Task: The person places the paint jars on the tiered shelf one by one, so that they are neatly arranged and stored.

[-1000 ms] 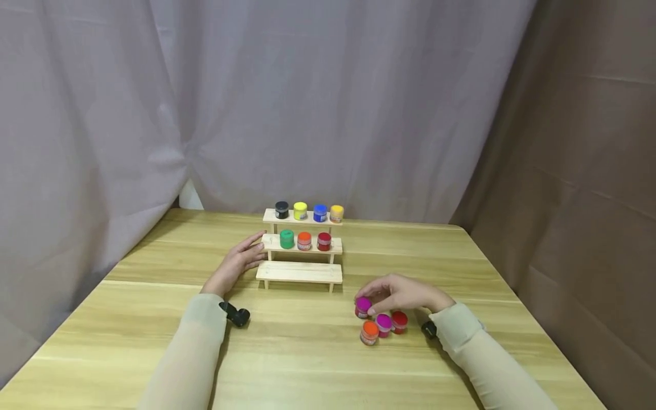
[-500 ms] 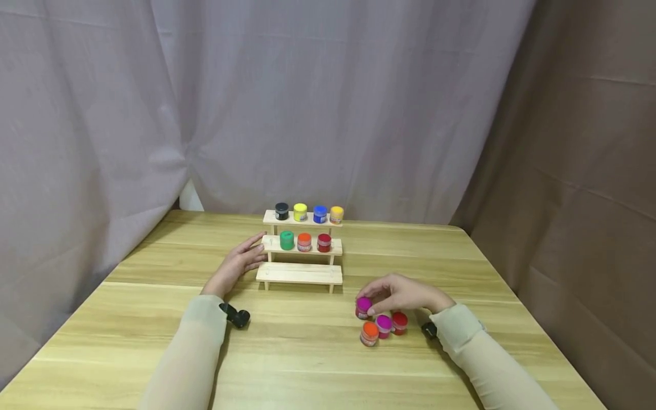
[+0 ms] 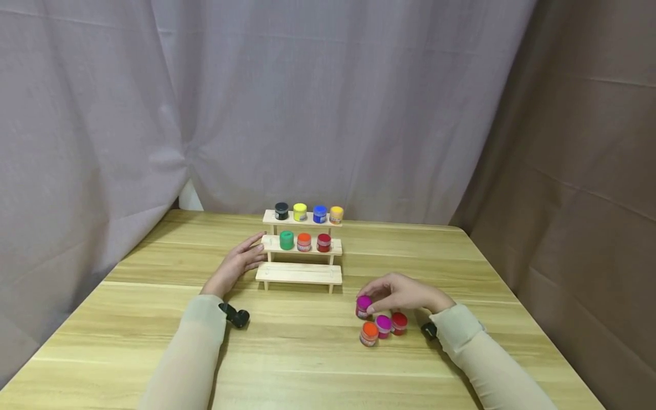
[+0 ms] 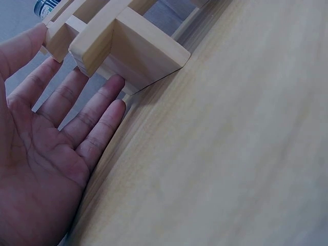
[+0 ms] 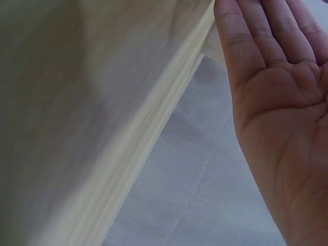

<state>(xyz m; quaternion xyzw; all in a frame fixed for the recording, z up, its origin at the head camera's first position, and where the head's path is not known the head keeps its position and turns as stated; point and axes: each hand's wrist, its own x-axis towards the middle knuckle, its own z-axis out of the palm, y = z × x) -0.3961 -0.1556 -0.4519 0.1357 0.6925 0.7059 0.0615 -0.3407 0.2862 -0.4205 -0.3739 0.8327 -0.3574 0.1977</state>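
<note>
My right hand pinches a small paint jar with a magenta lid between thumb and fingers, at the table's right. Close beside it stand a second magenta-lidded jar, a red jar and an orange jar. In the right wrist view the palm shows, but no jar. Fingers extended, my left hand rests against the left end of a three-step wooden stand. The left wrist view has its fingertips at the stand's end pieces.
On the stand's top step are black, yellow, blue and amber jars. Its middle step bears green, orange and dark red ones. Grey curtains hang behind the wooden table.
</note>
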